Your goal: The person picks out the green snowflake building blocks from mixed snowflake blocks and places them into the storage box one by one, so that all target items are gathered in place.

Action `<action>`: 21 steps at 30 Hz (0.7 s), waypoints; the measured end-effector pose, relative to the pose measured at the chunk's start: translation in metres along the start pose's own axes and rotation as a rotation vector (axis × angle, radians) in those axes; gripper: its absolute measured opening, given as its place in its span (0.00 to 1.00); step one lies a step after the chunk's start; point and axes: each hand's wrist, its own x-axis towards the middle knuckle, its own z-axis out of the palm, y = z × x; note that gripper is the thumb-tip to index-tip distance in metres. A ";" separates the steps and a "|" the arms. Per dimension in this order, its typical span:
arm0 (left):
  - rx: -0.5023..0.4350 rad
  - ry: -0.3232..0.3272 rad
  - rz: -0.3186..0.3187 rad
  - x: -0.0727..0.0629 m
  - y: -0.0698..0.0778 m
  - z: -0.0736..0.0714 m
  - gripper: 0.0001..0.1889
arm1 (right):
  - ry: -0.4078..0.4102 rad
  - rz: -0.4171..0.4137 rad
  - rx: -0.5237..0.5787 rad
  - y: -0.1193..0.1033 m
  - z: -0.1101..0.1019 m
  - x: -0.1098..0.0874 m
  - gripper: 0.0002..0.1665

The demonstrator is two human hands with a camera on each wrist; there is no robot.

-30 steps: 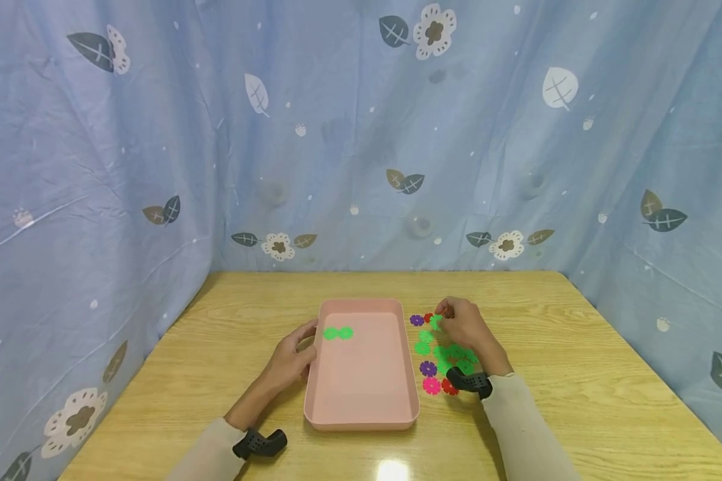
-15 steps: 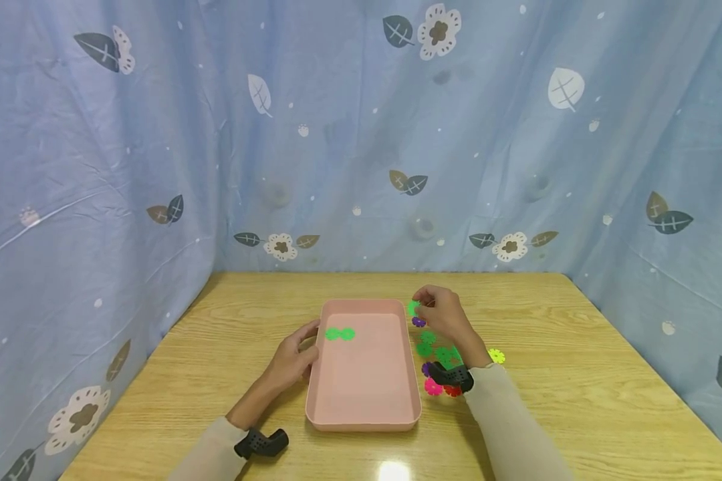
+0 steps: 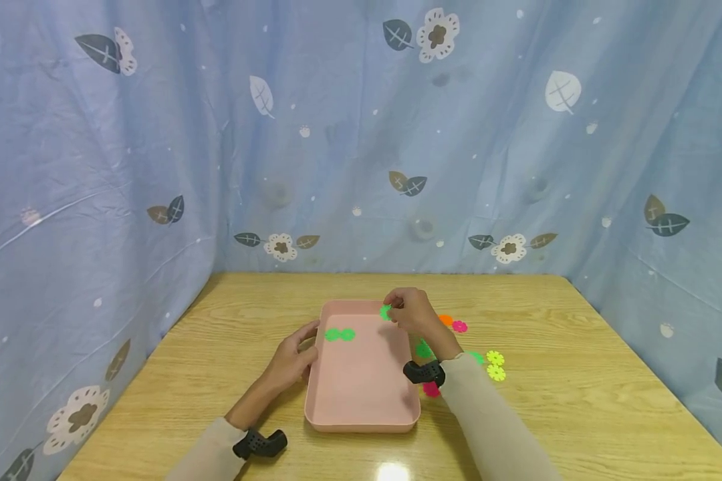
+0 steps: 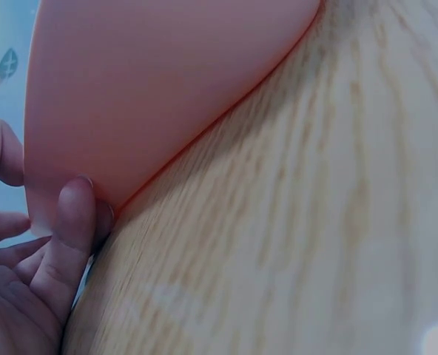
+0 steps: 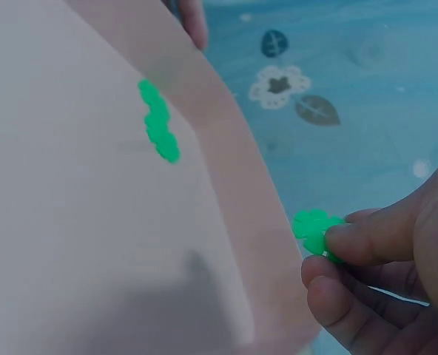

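Observation:
My left hand [image 3: 295, 354] holds the left side of a pink tray [image 3: 364, 394]; in the left wrist view its thumb [image 4: 76, 207] lies against the outer wall, with fingers at the rim. Between thumb and fingertips, my right hand [image 3: 415, 314] pinches a green flower-shaped plastic piece [image 5: 311, 225] above the tray's far right corner. Two similar green pieces [image 3: 339, 334] lie side by side, touching, on the tray floor near the far left. The right wrist view shows this green pair [image 5: 157, 122] close to the tray's wall.
Right of the tray, loose flower pieces lie on the wooden table [image 3: 577, 401], partly hidden by the right arm: yellow pieces [image 3: 496, 365], an orange piece [image 3: 445, 320], a pink piece [image 3: 460, 327] and green ones [image 3: 423, 349]. A blue patterned curtain [image 3: 337, 133] surrounds the table.
The right hand has carried the green piece left, from the loose pieces to over the tray's far right corner. Yellow, orange and pink pieces have come into sight. The left hand stays put.

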 end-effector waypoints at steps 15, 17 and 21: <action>0.016 0.024 0.002 -0.003 0.001 0.002 0.35 | -0.133 0.037 -0.118 -0.012 0.029 0.016 0.14; 0.022 0.026 0.007 -0.003 0.001 0.002 0.35 | -0.140 0.040 -0.135 -0.012 0.032 0.015 0.13; 0.036 0.028 0.011 -0.003 0.000 0.003 0.35 | -0.156 0.026 -0.179 -0.012 0.038 0.012 0.11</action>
